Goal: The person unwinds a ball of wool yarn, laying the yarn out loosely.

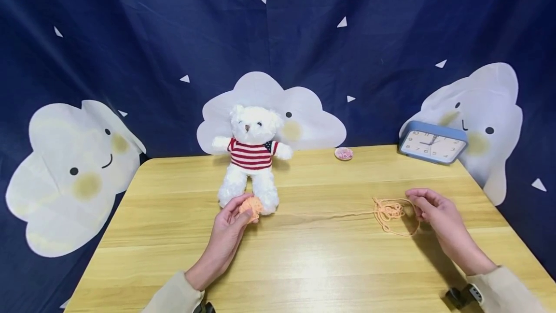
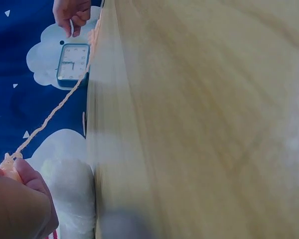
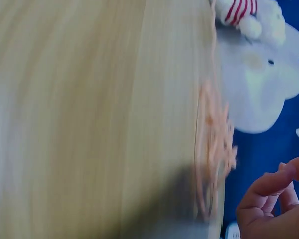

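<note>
From where I stand, the left hand (image 1: 232, 221) pinches the ball (image 1: 252, 208) of yarn between thumb and fingers, raised off the worktop (image 1: 312, 269) by the feet of the bear (image 1: 251, 154). The strand (image 1: 356, 214) slopes down from it to the tangle (image 1: 388, 210) lying well to the right. The right hand (image 1: 438, 216) hangs just beside that tangle, fingers loosely bent; I see no yarn in them.

To handle this well, I'd keep the left grip firm enough that no turns slip off, yet not so tight that it crushes the ball. The right fingers would do best lifting one loop at a time, since a hard pull on the strand could knot the heap. I'd also work a little clear of the bear, whose feet might catch the yarn.
</note>
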Demonstrator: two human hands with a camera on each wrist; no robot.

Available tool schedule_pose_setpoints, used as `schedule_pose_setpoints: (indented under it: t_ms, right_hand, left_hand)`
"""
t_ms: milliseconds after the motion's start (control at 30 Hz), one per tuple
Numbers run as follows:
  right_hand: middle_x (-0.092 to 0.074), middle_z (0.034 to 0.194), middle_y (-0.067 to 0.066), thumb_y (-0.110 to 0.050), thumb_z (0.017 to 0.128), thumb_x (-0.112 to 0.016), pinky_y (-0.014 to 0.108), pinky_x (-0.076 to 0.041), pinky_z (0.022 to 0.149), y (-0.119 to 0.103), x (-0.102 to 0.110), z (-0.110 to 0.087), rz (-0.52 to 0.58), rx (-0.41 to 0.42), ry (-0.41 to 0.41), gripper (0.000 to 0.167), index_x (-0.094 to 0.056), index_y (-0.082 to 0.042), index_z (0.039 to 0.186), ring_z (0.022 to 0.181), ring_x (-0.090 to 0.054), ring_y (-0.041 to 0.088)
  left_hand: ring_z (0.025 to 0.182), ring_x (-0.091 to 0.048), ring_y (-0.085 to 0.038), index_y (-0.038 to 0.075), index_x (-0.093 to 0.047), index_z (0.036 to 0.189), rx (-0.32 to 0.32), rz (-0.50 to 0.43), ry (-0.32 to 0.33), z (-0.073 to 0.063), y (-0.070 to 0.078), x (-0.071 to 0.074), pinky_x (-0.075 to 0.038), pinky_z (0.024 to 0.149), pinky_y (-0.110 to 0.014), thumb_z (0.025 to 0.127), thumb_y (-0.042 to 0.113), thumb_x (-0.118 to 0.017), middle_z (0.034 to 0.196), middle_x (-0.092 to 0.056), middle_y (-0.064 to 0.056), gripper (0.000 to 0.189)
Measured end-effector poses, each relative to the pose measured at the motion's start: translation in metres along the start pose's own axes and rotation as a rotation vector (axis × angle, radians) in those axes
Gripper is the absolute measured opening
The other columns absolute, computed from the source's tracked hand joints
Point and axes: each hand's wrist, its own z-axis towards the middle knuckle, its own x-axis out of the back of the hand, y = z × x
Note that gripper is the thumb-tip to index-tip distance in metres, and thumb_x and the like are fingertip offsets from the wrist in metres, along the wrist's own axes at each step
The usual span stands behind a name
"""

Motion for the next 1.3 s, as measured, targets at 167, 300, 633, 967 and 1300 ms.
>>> schedule_pose_setpoints:
  t_ms: [167, 300, 633, 967, 1300]
  right_hand:
    - [-0.072, 0.106, 0.000, -0.005, 0.111, -0.062, 0.020, -0.056, 0.066, -0.007, -0.029, -0.006, 0.162, 0.030, -0.110, 0.017, -0.076, -0.007, 0.120, 0.079, -0.062, 0.010]
    - [-0.074, 0.118, 0.003, -0.008, 0.112, -0.061, 0.021, -0.059, 0.069, -0.013, -0.054, -0.009, 0.148, 0.012, -0.216, 0.023, -0.071, -0.002, 0.132, 0.085, -0.067, 0.011]
    - [-0.064, 0.140, 0.021, -0.012, 0.111, -0.062, 0.030, -0.061, 0.085, -0.017, -0.107, -0.001, 0.044, -0.030, -0.460, 0.043, -0.055, 0.008, 0.149, 0.104, -0.070, 0.026]
    - [-0.058, 0.151, 0.028, -0.008, 0.107, -0.065, 0.031, -0.060, 0.086, -0.016, -0.159, -0.002, 0.062, -0.037, -0.653, 0.047, -0.055, 0.004, 0.151, 0.101, -0.067, 0.021]
    - [-0.060, 0.145, 0.029, -0.011, 0.108, -0.066, 0.033, -0.062, 0.092, -0.023, -0.186, 0.003, 0.083, -0.072, -0.793, 0.054, -0.047, 0.010, 0.154, 0.103, -0.070, 0.025]
  left_hand:
    - [0.103, -0.064, -0.017, -0.011, -0.051, 0.149, 0.002, -0.003, 0.009, 0.000, 0.001, -0.001, -0.063, 0.087, -0.030, 0.105, -0.012, -0.056, 0.134, -0.062, -0.014, 0.045]
    - [0.097, -0.063, -0.015, -0.012, -0.051, 0.149, -0.002, -0.006, 0.008, 0.000, 0.002, -0.003, -0.062, 0.080, -0.026, 0.104, -0.013, -0.056, 0.130, -0.063, -0.013, 0.045]
    - [0.098, -0.063, -0.016, -0.011, -0.051, 0.148, -0.006, -0.008, -0.021, 0.003, 0.000, -0.008, -0.061, 0.079, -0.024, 0.104, -0.012, -0.059, 0.125, -0.062, -0.013, 0.045]
    - [0.098, -0.064, -0.016, -0.011, -0.049, 0.149, -0.009, -0.004, -0.029, 0.004, 0.002, -0.006, -0.061, 0.079, -0.024, 0.104, -0.013, -0.058, 0.126, -0.063, -0.014, 0.046]
    - [0.088, -0.065, -0.013, -0.013, -0.052, 0.139, -0.013, 0.013, -0.014, 0.003, 0.005, -0.007, -0.062, 0.077, -0.024, 0.103, -0.013, -0.058, 0.120, -0.066, -0.014, 0.037]
